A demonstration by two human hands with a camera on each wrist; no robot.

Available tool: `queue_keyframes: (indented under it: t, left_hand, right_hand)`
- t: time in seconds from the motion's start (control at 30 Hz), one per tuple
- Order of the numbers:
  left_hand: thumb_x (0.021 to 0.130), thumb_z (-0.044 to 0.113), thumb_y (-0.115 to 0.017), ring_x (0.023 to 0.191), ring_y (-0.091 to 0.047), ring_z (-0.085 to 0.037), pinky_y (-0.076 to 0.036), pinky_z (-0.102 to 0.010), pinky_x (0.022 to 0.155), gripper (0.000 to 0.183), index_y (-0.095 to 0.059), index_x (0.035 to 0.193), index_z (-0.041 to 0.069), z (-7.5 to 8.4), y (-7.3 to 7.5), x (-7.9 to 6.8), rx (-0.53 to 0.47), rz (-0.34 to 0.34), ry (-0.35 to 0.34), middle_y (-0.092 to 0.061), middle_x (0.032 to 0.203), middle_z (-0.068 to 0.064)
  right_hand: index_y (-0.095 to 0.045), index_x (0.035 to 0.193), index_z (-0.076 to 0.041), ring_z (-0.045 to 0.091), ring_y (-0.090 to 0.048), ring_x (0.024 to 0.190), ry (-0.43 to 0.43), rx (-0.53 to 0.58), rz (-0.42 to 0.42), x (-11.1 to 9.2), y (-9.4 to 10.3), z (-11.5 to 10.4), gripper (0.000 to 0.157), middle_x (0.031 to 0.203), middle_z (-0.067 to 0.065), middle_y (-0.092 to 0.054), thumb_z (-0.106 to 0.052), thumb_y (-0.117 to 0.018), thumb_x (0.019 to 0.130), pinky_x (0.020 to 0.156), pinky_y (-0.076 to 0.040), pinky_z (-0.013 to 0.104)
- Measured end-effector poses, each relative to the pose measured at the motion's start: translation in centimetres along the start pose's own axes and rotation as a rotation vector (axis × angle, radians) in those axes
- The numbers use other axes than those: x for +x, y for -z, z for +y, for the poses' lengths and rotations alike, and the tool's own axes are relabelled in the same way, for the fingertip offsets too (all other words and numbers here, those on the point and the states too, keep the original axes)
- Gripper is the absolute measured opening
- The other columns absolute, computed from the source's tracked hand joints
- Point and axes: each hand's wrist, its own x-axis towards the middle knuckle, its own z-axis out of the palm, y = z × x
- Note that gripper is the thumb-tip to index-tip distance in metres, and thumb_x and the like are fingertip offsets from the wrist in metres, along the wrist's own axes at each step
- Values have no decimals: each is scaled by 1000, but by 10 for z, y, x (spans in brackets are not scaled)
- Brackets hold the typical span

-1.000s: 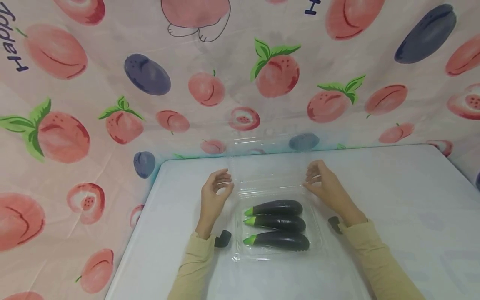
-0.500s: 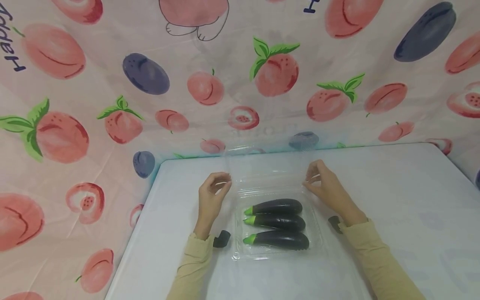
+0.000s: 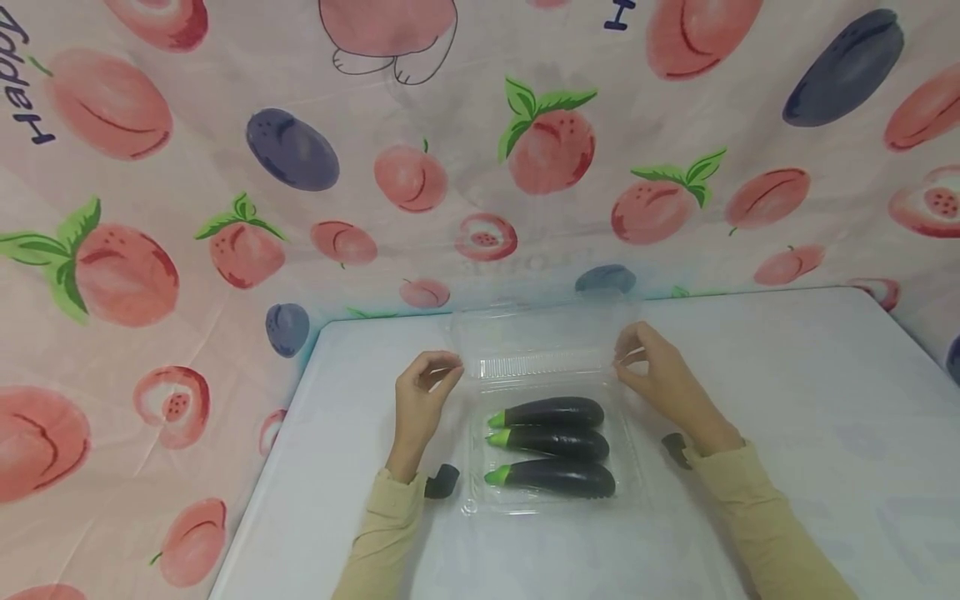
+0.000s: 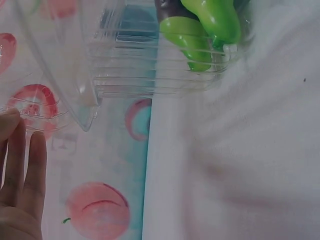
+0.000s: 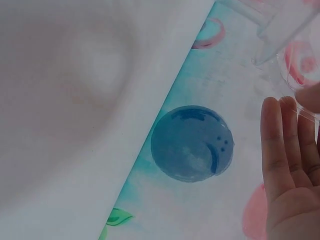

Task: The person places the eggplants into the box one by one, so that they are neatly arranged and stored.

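Observation:
Three dark eggplants (image 3: 555, 412) with green stem ends lie side by side in the base of a clear plastic clamshell container (image 3: 633, 492). Its transparent lid (image 3: 540, 333) stands raised behind them, hinged at the far side. My left hand (image 3: 420, 396) pinches the lid's left edge between thumb and fingers. At the opposite edge, my right hand (image 3: 660, 375) pinches the lid the same way. Green eggplant ends (image 4: 215, 22) show through the container wall in the left wrist view. The right wrist view catches the lid's corner (image 5: 265, 52) above my fingertips (image 5: 272, 107).
A white table (image 3: 337, 517) carries the container. Behind it hangs a pale cloth (image 3: 465, 108) printed with peaches and dark fruit, right at the table's far edge. Black wrist-camera pieces (image 3: 442, 482) jut inward from both sleeves.
The lid's upper edge has come down in view, and a ridged strip on it now shows. My left hand has shifted slightly left and down; the right has barely moved. The eggplants stay put.

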Motion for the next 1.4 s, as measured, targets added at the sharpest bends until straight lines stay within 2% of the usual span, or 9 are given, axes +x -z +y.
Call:
queue_keyframes:
  t: [0.13,0.23,0.4,0.5,0.7,0.93,1.13,1.3,1.4]
  left_hand:
    - [86,-9,-70,97,-65,-14,-58,-42,94,15,-66,101,-9,1,1,-1,-14,-9,1,-69,101,-23]
    - [86,-10,-70,95,-66,-13,-58,-42,95,14,-66,99,-10,1,2,-2,-29,-18,0,-68,100,-24]
    - [85,-12,-69,93,-67,-12,-58,-40,94,13,-66,97,-10,-1,4,-4,-46,-32,-5,-68,98,-24]
    - [85,-12,-69,93,-67,-13,-58,-40,95,12,-66,97,-10,-2,5,-5,-48,-38,-9,-68,97,-24]
    - [85,-13,-69,94,-68,-18,-58,-40,94,12,-66,97,-10,-2,6,-7,-51,-50,-22,-69,98,-24]
    - [89,-10,-65,94,-67,-12,-59,-30,90,8,-65,98,-11,-2,7,-7,-59,-71,-47,-68,98,-24]
    - [98,-4,-55,103,-69,-25,-55,-28,98,13,-66,101,-10,-24,7,-7,-94,-76,26,-70,99,-13]
    - [103,12,-54,100,-68,-17,-54,-25,97,23,-68,100,-6,-32,9,-9,-54,-77,54,-71,100,-15]
    - [103,14,-54,101,-66,-16,-52,-23,96,25,-68,99,-7,-26,11,-11,-45,-96,65,-70,102,-21]
  right_hand:
    - [-51,99,0,20,-60,93,1,-12,-12,-3,3,0,26,96,9,-59,16,-59,79,80,-59,44]
    - [-52,99,0,20,-60,94,24,-3,-17,-5,5,0,27,97,7,-59,17,-57,79,81,-59,39]
    - [-55,100,0,24,-62,96,46,17,-21,-9,13,-2,27,99,7,-60,20,-53,82,86,-53,14]
    - [-58,101,-1,22,-64,95,25,20,-28,-10,18,-6,26,99,8,-62,19,-51,86,87,-47,5]
    - [-61,101,-3,7,-64,91,-29,59,-35,-11,27,-17,19,97,8,-66,7,-45,98,85,-47,6]
    - [-63,103,0,7,-65,91,-60,146,-101,-13,33,-21,19,98,10,-65,-6,-45,105,85,-49,8]
    - [-63,107,-1,9,-66,95,-103,154,-136,-14,36,-23,27,103,12,-67,-15,-40,108,88,-49,10]
    - [-63,112,-2,9,-65,96,-110,146,-162,-17,38,-25,26,104,12,-66,-15,-40,108,88,-48,10]
    - [-64,112,-3,6,-62,98,-117,137,-183,-19,40,-26,25,105,10,-66,-14,-42,108,89,-46,9]
